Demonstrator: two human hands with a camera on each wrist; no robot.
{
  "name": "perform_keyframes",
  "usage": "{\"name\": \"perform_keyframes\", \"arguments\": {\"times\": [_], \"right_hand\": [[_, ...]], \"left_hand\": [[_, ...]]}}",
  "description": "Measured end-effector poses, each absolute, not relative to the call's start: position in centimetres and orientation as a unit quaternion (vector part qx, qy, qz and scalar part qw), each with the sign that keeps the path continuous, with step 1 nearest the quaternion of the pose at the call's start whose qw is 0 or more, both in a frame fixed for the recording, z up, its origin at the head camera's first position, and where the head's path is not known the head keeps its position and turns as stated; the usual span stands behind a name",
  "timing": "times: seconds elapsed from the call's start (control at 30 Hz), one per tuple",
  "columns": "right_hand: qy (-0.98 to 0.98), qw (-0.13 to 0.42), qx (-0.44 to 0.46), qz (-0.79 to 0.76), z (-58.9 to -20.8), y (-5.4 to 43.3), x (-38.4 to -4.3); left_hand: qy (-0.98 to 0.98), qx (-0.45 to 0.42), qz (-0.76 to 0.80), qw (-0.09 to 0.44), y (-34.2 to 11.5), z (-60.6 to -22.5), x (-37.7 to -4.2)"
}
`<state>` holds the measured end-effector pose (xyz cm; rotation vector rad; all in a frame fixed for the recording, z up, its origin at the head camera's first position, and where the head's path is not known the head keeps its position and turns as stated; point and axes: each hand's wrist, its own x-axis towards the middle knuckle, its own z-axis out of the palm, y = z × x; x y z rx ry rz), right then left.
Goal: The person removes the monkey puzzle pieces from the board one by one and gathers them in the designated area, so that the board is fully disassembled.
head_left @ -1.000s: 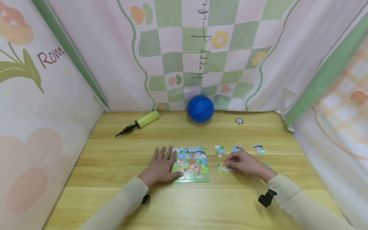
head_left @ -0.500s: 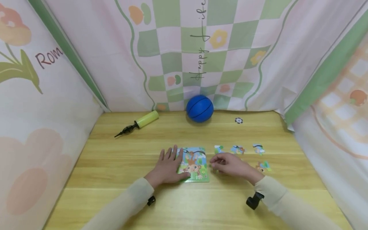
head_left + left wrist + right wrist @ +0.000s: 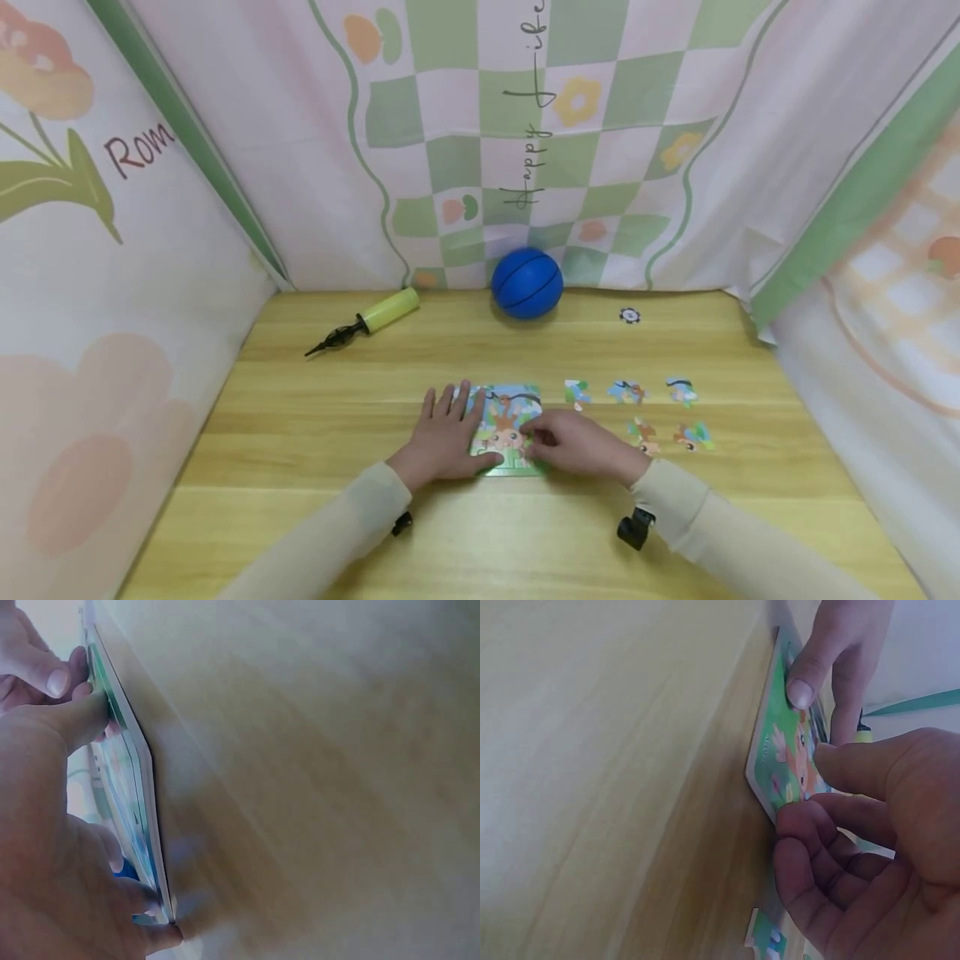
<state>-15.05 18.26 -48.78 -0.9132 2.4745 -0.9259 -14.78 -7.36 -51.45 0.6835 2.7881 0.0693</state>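
A square jigsaw puzzle (image 3: 507,408) with a monkey picture lies on the table. My left hand (image 3: 447,433) rests on its left part, fingers spread and straight; in the left wrist view the left thumb (image 3: 86,720) lies over the near border. My right hand (image 3: 577,446) is at the puzzle's right side with its fingers curled. In the right wrist view, the thumb and index fingertips are right at the picture's surface, beside the monkey's face; I cannot tell whether they pinch a piece. A loose puzzle piece (image 3: 766,936) lies just beyond that hand, hidden in the head view.
More loose puzzle pieces lie in two rows to the right, such as a bird piece (image 3: 627,392) and a monkey-face piece (image 3: 693,436). Farther back are a blue ball (image 3: 527,283), a yellow-green hand pump (image 3: 367,321) and a small round disc (image 3: 630,315). Curtains enclose the table (image 3: 525,542).
My right hand has moved left from the loose pieces to the puzzle's right edge, uncovering pieces on the right. My left hand has slid slightly right, farther over the puzzle.
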Motion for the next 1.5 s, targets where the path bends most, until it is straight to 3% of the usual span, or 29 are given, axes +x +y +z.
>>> {"name": "perform_keyframes", "arguments": {"times": [0.6, 0.93, 1.17, 1.5], "right_hand": [[0.861, 0.165, -0.240, -0.416, -48.6, 19.6, -14.5], [0.846, 0.215, -0.214, -0.438, -47.2, 30.0, -13.4], [0.881, 0.211, -0.180, -0.383, -47.9, 38.0, -10.7], [0.912, 0.189, -0.147, -0.333, -48.4, 42.0, -9.0]], "left_hand": [[0.962, 0.232, 0.016, 0.144, -6.9, -51.1, -14.8], [0.962, 0.231, 0.015, 0.147, -7.2, -51.7, -15.2], [0.960, 0.229, 0.023, 0.156, -7.2, -51.2, -15.1], [0.961, 0.226, 0.021, 0.159, -7.1, -51.2, -15.1]]}}
